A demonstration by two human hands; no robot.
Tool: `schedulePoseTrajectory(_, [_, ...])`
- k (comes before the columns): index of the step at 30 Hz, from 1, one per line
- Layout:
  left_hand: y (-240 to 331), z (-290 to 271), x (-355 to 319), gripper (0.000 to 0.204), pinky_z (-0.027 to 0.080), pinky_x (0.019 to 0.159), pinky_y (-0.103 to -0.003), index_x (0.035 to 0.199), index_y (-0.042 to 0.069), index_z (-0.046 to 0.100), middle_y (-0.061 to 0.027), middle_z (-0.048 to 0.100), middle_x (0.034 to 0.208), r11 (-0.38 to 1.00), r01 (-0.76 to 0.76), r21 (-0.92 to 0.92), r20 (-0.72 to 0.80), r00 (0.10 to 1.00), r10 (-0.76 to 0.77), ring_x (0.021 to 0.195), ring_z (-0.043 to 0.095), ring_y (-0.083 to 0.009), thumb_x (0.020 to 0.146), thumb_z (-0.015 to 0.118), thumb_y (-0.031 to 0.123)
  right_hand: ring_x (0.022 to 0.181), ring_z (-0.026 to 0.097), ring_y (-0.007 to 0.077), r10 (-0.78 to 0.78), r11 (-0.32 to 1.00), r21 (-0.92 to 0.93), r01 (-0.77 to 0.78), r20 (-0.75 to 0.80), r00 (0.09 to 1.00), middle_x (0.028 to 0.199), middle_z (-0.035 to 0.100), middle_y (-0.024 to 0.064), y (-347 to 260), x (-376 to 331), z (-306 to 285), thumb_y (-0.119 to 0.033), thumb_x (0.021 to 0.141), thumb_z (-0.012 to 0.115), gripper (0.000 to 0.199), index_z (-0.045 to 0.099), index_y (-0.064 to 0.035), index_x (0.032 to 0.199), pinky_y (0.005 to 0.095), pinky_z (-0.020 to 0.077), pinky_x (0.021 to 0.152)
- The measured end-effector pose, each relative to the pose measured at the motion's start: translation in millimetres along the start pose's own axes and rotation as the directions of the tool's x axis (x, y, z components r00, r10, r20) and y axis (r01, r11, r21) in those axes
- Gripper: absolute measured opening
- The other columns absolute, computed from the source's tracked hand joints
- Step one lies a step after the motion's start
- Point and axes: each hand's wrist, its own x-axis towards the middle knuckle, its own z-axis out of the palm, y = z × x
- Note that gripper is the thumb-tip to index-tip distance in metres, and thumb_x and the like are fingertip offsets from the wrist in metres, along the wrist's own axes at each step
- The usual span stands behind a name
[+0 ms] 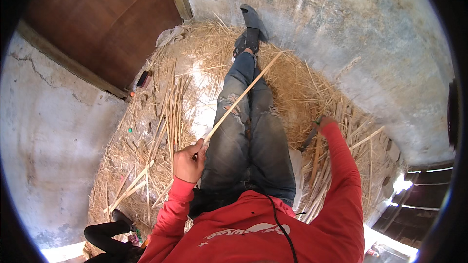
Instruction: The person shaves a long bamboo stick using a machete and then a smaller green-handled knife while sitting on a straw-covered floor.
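Observation:
My left hand (189, 161) is closed around the lower end of a long, pale strip of split bamboo or cane (243, 95). The strip slants up and to the right across my jeans (229, 141), its far end near my ankles. Out to my right, my right hand (326, 122) is closed on the green handle of a knife. The knife's dark blade (308, 140) points down and left over the shavings, apart from the strip.
Long strips (168, 117) lie in a pile to my left, with more strips (319, 175) by my right thigh. Straw-like shavings (287, 83) cover the floor. A stained wall (351, 34) curves round the right. Another person's dark-clothed limb (108, 237) shows at lower left.

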Motion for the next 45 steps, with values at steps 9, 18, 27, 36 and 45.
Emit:
schedulePoseTrajectory(9, [20, 21, 23, 0.021, 0.049, 0.053, -0.034, 0.107, -0.001, 0.075, -0.0152, 0.065, 0.066, 0.999, -0.012, -0.042, 0.006, 1.0, 0.012, 0.053, 0.064, -0.0243, 0.091, 0.072, 0.012, 0.075, 0.066, 0.0411, -0.121, 0.722, 0.546, 0.426, -0.506, 0.854, 0.075, 0.064, 0.0242, -141, -72, -53, -0.051, 0.099, 0.053, 0.054, 0.07, 0.0007, 0.097, 0.0493, 0.0482, 0.069])
schedulePoseTrajectory(18, [55, 38, 33, 0.016, 0.051, 0.057, -0.041, 0.1, 0.001, 0.075, -0.019, 0.068, 0.074, 0.989, -0.131, 0.073, 0.027, 0.991, 0.129, 0.063, 0.067, -0.0348, 0.089, 0.071, 0.011, 0.07, 0.064, 0.0472, -0.498, 0.498, 0.499, 0.709, -0.505, 0.705, 0.07, 0.065, 0.0252, -264, -179, -93, -0.053, 0.098, 0.055, 0.051, 0.069, -0.0049, 0.087, 0.0551, 0.0512, 0.065])
schedulePoseTrajectory(27, [34, 35, 25, 0.013, 0.049, 0.056, -0.046, 0.097, 0.003, 0.075, -0.0194, 0.067, 0.074, 0.947, -0.194, 0.257, -0.004, 0.979, 0.202, 0.064, 0.065, -0.039, 0.09, 0.068, 0.013, 0.072, 0.067, 0.0458, -0.515, 0.627, 0.353, 0.694, -0.48, 0.71, 0.072, 0.068, 0.0234, -278, -169, -91, -0.058, 0.097, 0.052, 0.055, 0.072, -0.0074, 0.089, 0.0557, 0.0534, 0.066])
schedulePoseTrajectory(36, [28, -26, 14, 0.013, 0.046, 0.049, -0.043, 0.088, 0.003, 0.074, -0.0161, 0.063, 0.067, 0.861, -0.349, 0.37, 0.214, 0.934, 0.287, 0.053, 0.061, -0.0326, 0.092, 0.068, 0.014, 0.078, 0.066, 0.0398, 0.069, 0.627, 0.611, 0.483, -0.661, 0.747, 0.083, 0.069, 0.0226, -192, 11, -68, -0.047, 0.099, 0.05, 0.05, 0.072, -0.0014, 0.098, 0.0508, 0.0484, 0.069])
schedulePoseTrajectory(45, [-17, -37, -1, 0.012, 0.047, 0.049, -0.034, 0.094, 0.0, 0.077, -0.0146, 0.065, 0.064, 0.997, -0.012, 0.07, -0.083, 0.996, 0.018, 0.049, 0.062, -0.0238, 0.088, 0.075, 0.009, 0.067, 0.056, 0.0248, 0.466, 0.61, 0.779, 0.143, -0.499, 0.731, 0.07, 0.061, 0.014, 20, 55, -57, -0.068, 0.097, 0.043, 0.077, 0.065, 0.0038, 0.082, 0.0423, 0.0456, 0.069])
